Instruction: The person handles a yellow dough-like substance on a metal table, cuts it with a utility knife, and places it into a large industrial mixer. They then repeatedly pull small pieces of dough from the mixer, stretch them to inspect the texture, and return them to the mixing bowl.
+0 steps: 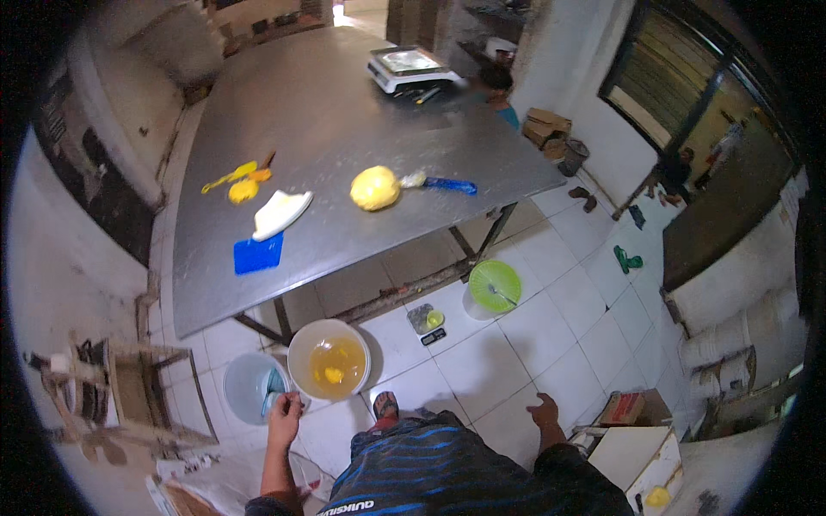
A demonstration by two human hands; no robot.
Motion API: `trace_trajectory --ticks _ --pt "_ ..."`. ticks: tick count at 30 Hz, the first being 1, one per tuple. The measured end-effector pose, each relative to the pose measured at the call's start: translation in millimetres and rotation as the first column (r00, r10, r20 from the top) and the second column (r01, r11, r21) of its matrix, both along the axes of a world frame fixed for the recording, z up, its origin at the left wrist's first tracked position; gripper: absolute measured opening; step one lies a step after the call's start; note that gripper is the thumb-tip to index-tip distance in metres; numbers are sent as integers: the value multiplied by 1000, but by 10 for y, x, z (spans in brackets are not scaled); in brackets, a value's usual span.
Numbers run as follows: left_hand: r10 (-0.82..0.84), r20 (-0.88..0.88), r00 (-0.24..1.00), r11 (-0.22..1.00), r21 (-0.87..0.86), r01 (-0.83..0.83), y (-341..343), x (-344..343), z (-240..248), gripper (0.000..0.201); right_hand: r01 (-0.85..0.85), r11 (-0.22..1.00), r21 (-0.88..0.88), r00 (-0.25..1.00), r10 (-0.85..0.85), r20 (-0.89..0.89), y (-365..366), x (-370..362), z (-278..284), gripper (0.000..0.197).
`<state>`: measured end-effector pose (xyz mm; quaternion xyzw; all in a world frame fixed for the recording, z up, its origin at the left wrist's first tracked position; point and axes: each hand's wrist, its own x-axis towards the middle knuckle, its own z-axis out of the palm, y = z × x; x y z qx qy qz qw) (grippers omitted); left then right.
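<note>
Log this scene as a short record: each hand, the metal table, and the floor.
left hand: at the bluish bucket, beside a teal item; grip unclear
right hand: open, nothing seen in it
metal table: yellow ball, blue-handled tool, white curved piece, blue flat piece, large scale
floor: whitish bucket of yellowish liquid, green-topped tub, small scale

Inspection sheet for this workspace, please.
Surface: metal table, smudged in places.
Job's things: pale-blue bucket; white bucket with yellowish liquid and yellow lumps.
Clutter: yellow ball, blue-handled tool, white curved piece, blue square, yellow utensils, scale, on the table.
Grips: left hand at the pale-blue bucket's rim, its grip unclear; right hand open, holding nothing.
Cables: nothing seen.
Surroundings: tiled floor, green-topped bucket; a person beside the table, others by the doorway.
</note>
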<state>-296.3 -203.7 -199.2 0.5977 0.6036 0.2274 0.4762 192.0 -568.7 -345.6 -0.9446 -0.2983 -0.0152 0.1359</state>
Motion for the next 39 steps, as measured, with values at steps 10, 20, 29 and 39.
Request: trace_trajectory --ticks 10,20,29,39 --pt "-169 -230 958 625 727 285 1699 1959 1417 16 -91 837 540 980 172 -102 2452 804 1515 18" --pt "166 -431 887 574 774 268 2323 3947 1580 35 -745 556 370 659 700 275 5126 1393 2481 29" --pt "273 -633 725 829 537 157 2522 4402 1334 55 -890 454 49 449 890 -85 5556 1906 2662 36" --pt "-173 -559 811 646 557 522 2420 3871 1710 31 -164 732 661 -64 661 -748 5267 2443 2641 29"
